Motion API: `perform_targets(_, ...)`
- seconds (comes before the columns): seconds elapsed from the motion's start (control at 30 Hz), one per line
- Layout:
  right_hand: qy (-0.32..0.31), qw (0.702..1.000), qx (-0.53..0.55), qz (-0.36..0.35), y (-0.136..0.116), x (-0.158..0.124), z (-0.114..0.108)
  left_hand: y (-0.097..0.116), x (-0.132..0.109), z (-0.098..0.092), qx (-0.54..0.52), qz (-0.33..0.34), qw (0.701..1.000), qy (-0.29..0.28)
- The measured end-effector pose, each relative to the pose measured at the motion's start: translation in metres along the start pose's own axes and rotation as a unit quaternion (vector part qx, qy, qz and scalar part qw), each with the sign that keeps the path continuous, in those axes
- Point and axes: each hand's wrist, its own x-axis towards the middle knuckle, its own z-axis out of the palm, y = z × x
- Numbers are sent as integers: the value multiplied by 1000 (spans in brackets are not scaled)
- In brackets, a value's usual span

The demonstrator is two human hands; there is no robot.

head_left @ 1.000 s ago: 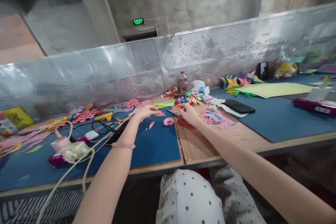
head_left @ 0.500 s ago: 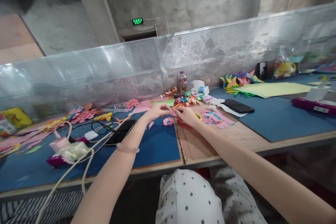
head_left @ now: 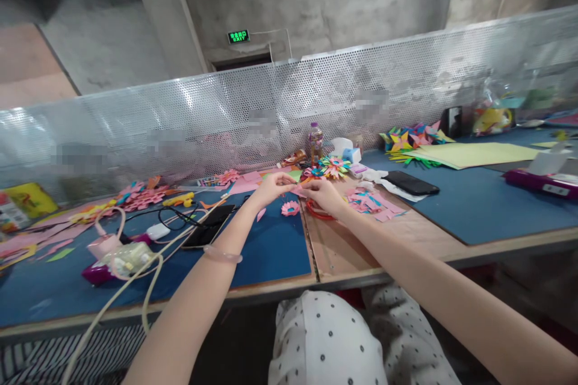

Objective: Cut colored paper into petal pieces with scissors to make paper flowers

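My left hand [head_left: 274, 187] and my right hand [head_left: 324, 194] meet above the middle of the table, fingertips pinched on a small piece of pink paper [head_left: 298, 190]. Fingers cover most of that piece, so its exact shape is hidden. Just below them a pink paper flower [head_left: 289, 209] lies on the blue mat [head_left: 271, 252]. Partly under my right hand is a red ring-shaped thing [head_left: 318, 212]. To its right lies a heap of pink and blue paper pieces [head_left: 372, 202]. Behind the hands sits a multicoloured paper flower [head_left: 333, 167].
A bottle [head_left: 315, 141] stands by the perforated metal screen [head_left: 217, 114]. A black phone [head_left: 412, 183] lies to the right. On the left are a power strip with cables [head_left: 121, 258], a dark phone [head_left: 210, 225] and pink paper flowers [head_left: 144, 197]. Yellow paper sheets [head_left: 474, 154] lie far right.
My hands stay together on the pink paper. The fingers of my left hand have lifted and spread slightly; the view has shifted very little.
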Motion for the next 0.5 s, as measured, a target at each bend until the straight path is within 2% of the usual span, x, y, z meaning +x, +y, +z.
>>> perform_targets(0.1,27,999,39,17,-4,0,-1,-3,2,0,-21,-36,999,2)
perform_targets(0.27,56,995,88,12,-11,-2,-2,3,-2,4,-91,-56,994,-12)
perform_targets(0.37,63,996,69,2,-12,-2,-2,5,-4,11,-166,-76,983,-14)
perform_targets(0.5,88,995,-11,-41,-5,0,-1,4,-4,20,-226,-85,970,3)
